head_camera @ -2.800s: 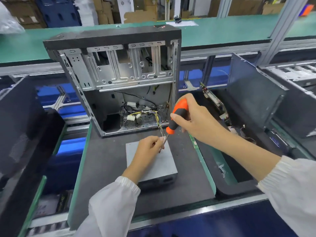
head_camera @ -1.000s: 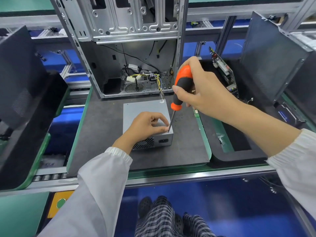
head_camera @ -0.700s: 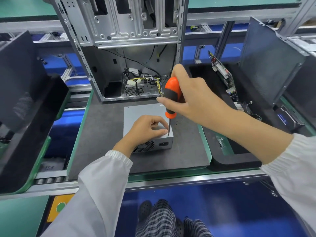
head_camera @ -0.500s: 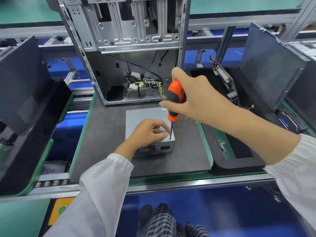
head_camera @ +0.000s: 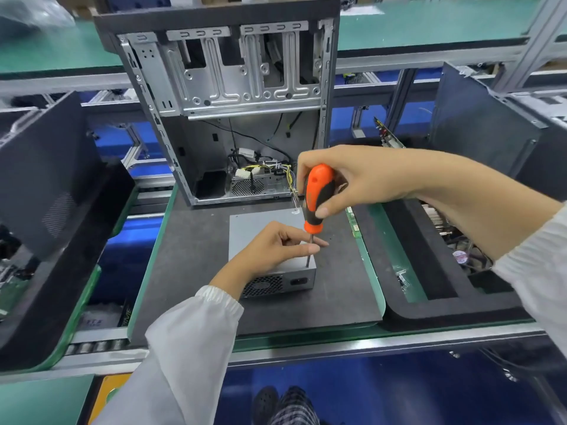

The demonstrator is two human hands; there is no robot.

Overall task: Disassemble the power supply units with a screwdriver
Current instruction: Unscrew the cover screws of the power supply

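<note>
Power supply unit, centre: matt grey sheet metal. Screwdriver: glossy orange/black plastic handle, steel shaft. Computer case, up top: bare galvanised-looking metal. Mat: rough dark foam.

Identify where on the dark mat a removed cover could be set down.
Bare mat lies left of the power supply, and a strip right of it. Crowded: the near right corner, where left hand and screwdriver meet.

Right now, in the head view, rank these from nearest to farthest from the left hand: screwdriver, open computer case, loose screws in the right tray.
1. Screwdriver: touching the left hand.
2. Loose screws: in the tray, right.
3. Open computer case: behind, upright.
</note>
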